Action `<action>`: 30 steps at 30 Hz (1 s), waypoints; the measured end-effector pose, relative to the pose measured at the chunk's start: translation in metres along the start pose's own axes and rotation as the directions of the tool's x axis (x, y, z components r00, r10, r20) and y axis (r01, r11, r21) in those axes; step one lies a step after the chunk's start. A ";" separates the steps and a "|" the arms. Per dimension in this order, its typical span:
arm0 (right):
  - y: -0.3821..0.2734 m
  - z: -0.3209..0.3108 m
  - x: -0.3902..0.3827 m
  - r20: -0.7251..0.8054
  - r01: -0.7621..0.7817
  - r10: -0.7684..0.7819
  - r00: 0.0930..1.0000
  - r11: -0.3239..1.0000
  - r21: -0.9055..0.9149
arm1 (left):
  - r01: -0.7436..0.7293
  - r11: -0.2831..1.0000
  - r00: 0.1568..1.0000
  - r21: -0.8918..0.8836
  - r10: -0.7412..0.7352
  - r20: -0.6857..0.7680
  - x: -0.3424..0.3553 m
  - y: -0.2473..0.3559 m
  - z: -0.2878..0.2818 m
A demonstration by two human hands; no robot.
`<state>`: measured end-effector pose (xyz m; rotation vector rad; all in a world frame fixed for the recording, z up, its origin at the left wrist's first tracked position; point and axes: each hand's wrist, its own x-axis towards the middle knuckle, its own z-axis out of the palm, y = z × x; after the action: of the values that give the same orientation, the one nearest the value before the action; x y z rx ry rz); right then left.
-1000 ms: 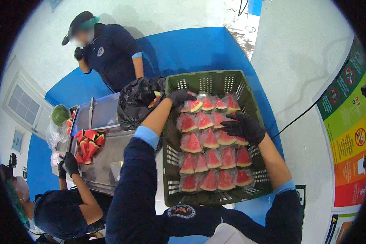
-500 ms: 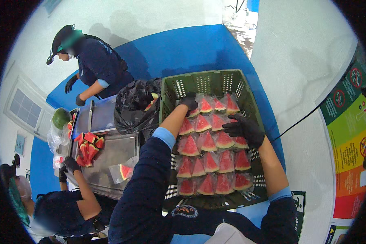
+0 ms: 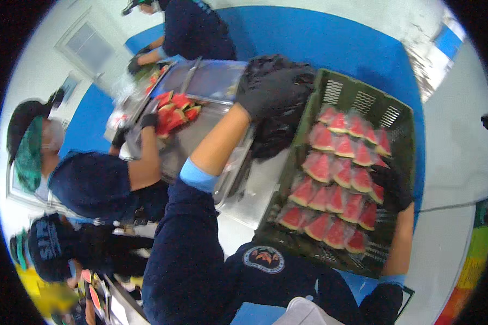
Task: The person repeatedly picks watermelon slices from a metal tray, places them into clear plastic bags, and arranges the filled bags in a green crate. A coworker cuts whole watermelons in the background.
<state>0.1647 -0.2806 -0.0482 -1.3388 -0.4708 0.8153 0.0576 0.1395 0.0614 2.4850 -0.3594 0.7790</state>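
Note:
My left hand (image 3: 271, 93), in a black glove and blurred, reaches over the black plastic bag (image 3: 264, 140) left of the crate; its fingertips are indistinct against the bag. My right hand (image 3: 391, 184), also gloved, is inside the right side of the green perforated crate (image 3: 396, 103), fingers apart against the wrapped slices. The crate holds rows of watermelon wedges (image 3: 341, 173) in clear bags.
Left of me is a metal tray (image 3: 192, 138) with loose watermelon pieces (image 3: 172, 112) and a blue-lidded bin (image 3: 207, 76). Co-workers work at the far side (image 3: 195, 32), at my left (image 3: 92, 184) and lower left (image 3: 76, 249). A blue wall panel (image 3: 309, 32) stands behind.
My left hand has left the crate's top row and moved up over the black bag. The view has swung leftward. The far co-worker has bent over the bin's left end.

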 end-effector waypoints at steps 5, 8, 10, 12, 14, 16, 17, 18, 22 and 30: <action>-0.003 0.011 0.002 0.017 -0.020 0.021 1.000 0.999 -0.045 | 0.725 0.555 0.494 0.408 -0.832 0.254 -0.165 -0.014 -0.087; -0.016 0.031 0.009 0.023 -0.123 0.122 0.992 0.989 0.087 | 0.654 0.603 0.573 0.457 -0.789 0.221 -0.264 -0.002 -0.045; -0.028 0.055 0.018 0.104 -0.143 0.132 0.986 0.984 0.108 | 0.528 0.731 0.784 0.432 -0.615 0.082 -0.296 -0.006 -0.013; -0.041 0.088 0.034 0.313 -0.096 0.043 0.949 0.983 0.158 | 0.479 0.734 0.799 0.481 -0.591 0.106 -0.308 -0.016 0.008; -0.052 0.129 0.051 0.332 -0.026 0.062 0.941 0.993 -0.112 | 0.491 0.667 0.707 0.561 -0.681 0.192 -0.309 -0.026 0.012; -0.057 0.174 0.066 0.444 0.031 0.002 0.896 0.997 -0.065 | 0.677 0.612 0.664 0.410 -0.748 0.019 -0.305 -0.031 -0.002; -0.056 0.198 0.073 0.475 0.027 0.007 0.880 0.998 -0.064 | 0.758 0.563 0.611 0.329 -0.789 -0.057 -0.303 -0.029 -0.010; -0.055 0.221 0.078 0.515 0.013 0.025 0.857 0.997 -0.070 | 0.725 0.656 0.688 0.210 -0.680 -0.252 -0.306 -0.021 -0.021; -0.034 0.307 0.097 0.548 0.041 0.128 0.827 0.957 -0.286 | 0.743 0.569 0.483 -0.353 -0.821 -0.305 -0.295 -0.001 -0.068; -0.004 0.391 0.135 0.492 0.402 -0.141 0.859 0.782 -0.476 | 0.627 0.516 0.479 -0.583 -0.846 -0.234 -0.260 0.047 -0.113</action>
<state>-0.0294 0.0795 0.0134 -1.5728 -1.3274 0.7447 -0.2202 0.1864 0.0060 1.6262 0.6987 0.7780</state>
